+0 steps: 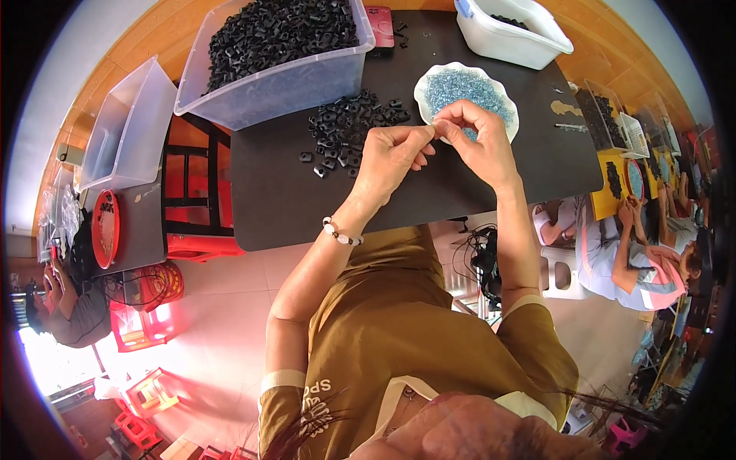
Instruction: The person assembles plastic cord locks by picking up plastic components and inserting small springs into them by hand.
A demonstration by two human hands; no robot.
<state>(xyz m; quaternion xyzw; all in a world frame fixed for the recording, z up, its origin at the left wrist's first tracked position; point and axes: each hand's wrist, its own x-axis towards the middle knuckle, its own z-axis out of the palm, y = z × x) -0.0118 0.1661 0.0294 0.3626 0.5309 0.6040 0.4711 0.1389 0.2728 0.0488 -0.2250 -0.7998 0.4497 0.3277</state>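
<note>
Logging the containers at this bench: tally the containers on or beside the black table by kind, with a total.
Clear plastic bins: 2, one full of black parts, one with nothing visible inside
White tubs: 1
White scalloped plates: 1, holding small blue pieces
Total: 4

Both hands, left and right, meet at the plate's near rim.

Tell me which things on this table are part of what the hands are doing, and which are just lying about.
In use:
- left hand and right hand, fingertips pinched together
- white dish of small blue-grey parts
- loose pile of black parts
- big clear bin of black parts

Lying about:
- empty clear bin
- white tub
- red stool
</note>
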